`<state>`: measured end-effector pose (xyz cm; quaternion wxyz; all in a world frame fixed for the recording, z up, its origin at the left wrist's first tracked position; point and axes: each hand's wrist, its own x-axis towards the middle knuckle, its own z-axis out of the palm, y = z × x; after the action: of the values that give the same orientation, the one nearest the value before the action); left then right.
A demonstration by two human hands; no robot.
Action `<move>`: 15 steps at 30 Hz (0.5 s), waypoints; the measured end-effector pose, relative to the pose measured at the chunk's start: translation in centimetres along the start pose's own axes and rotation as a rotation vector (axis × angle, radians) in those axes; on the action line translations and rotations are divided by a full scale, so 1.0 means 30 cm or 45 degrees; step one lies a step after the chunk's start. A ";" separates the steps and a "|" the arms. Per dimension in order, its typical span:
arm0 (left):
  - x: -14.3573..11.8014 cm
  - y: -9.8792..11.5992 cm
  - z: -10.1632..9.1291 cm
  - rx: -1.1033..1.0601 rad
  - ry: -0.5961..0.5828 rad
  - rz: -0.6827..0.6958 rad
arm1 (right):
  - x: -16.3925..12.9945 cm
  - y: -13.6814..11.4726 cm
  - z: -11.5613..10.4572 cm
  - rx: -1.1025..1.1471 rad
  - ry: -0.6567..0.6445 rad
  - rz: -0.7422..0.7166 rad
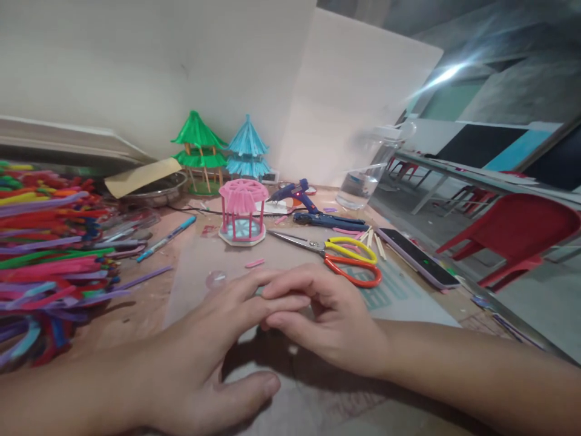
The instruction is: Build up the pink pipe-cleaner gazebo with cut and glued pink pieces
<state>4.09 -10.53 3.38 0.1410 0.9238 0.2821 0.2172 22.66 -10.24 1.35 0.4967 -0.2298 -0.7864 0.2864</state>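
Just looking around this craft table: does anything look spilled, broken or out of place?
Nothing looks broken or spilled. The table is just untidy: loose pink bits lie near the scissors, and a phone sits close to the table's right edge. The three little pavilions, like the pink one, stand upright.

Pink pavilion (243, 212) — orange-yellow scissors (349, 259).

The right hand (327, 321) covers the left hand's fingers (240, 297), perhaps pinching something hidden between them.
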 end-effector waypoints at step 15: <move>0.008 0.012 -0.014 0.031 -0.031 -0.007 | -0.002 0.016 0.010 0.182 -0.024 0.083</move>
<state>4.23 -10.62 3.95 0.1338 0.9272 0.2855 0.2022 22.43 -9.98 0.88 0.4948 -0.2163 -0.7608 0.3599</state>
